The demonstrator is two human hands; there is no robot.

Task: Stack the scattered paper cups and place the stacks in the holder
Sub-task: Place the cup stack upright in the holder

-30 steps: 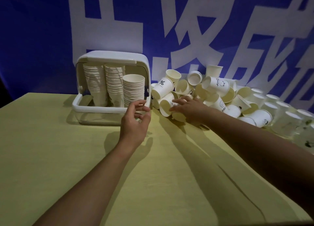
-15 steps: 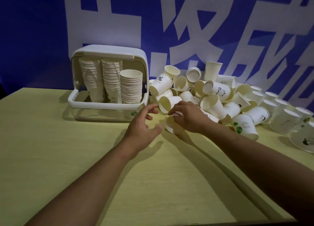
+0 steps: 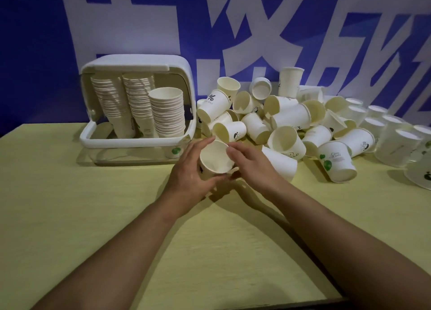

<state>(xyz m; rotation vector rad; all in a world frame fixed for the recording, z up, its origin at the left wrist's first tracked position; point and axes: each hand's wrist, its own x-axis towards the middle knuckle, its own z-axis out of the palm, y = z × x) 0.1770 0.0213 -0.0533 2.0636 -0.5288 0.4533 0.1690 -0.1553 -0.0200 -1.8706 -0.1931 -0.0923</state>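
Note:
A white paper cup [image 3: 215, 160] sits upright between both hands, just above the yellow table. My left hand [image 3: 190, 173] wraps around its left side and my right hand [image 3: 253, 163] holds its right rim. A heap of scattered white paper cups [image 3: 275, 120] lies behind and to the right of my hands, most of them on their sides. The white holder [image 3: 137, 141] stands at the back left with three stacks of cups [image 3: 168, 111] inside it.
The yellow table [image 3: 93, 216] stretches open in front and to the left. Several upside-down cups [image 3: 391, 132] stand at the far right. A blue and white banner [image 3: 233, 29] forms the wall behind everything.
My right hand drew one cup out of the heap toward me. My left hand came off the holder's front and closed around that cup, which now stands upright between both hands.

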